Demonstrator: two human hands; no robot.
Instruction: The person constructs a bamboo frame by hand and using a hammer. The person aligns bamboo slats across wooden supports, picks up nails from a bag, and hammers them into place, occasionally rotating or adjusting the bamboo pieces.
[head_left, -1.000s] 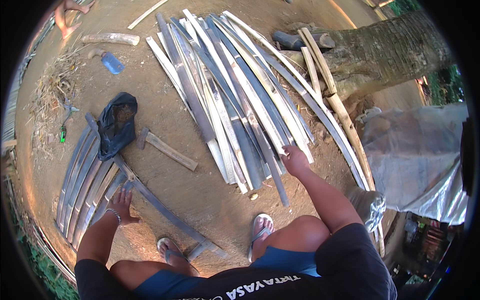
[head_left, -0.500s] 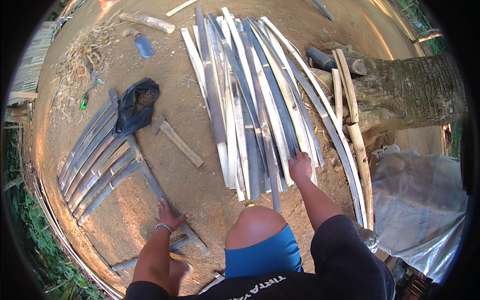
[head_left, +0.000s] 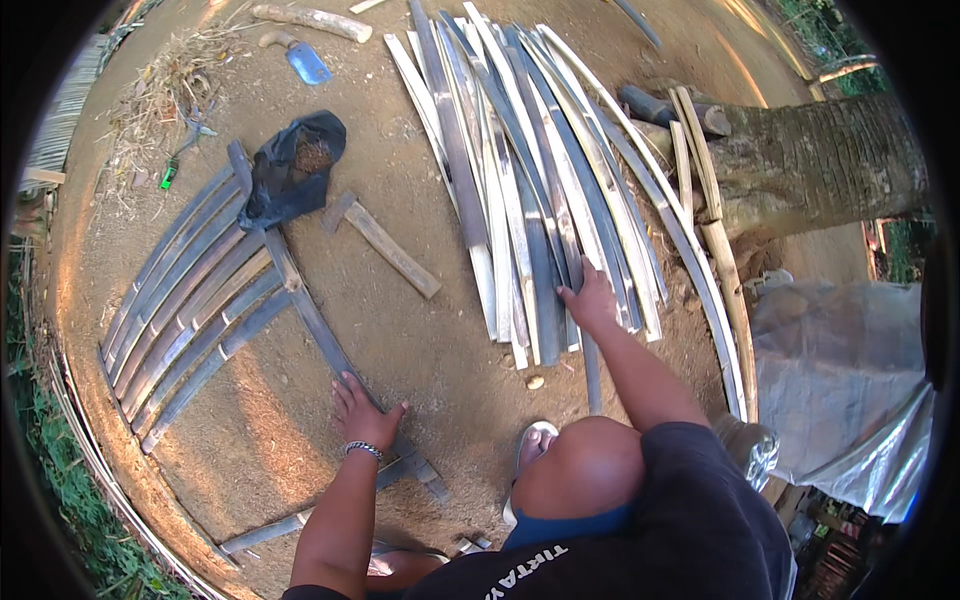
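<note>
My left hand (head_left: 368, 413) rests with fingers spread on a dark bamboo rail (head_left: 318, 328) of a flat frame on the ground. Several bamboo slats (head_left: 200, 300) run side by side from that rail's far half to the left. My right hand (head_left: 592, 300) reaches to the near end of a loose pile of split bamboo strips (head_left: 541, 190), dark and pale. Its index finger and thumb are stretched apart over the strips; the other fingers are partly hidden. A black plastic bag (head_left: 262, 190) with small brown contents sits at the frame's far corner.
A wooden-handled hammer (head_left: 390, 252) lies between frame and pile. Further off are a cleaver (head_left: 308, 64), a log (head_left: 312, 22) and dry shavings (head_left: 160, 100). To the right are a tree trunk (head_left: 820, 155), long curved strips (head_left: 700, 290) and a grey plastic sheet (head_left: 840, 370).
My right hand has shifted left across the near end of the pile. My left hand stays on the rail. The view has moved, and a sandalled foot now shows by my knee.
</note>
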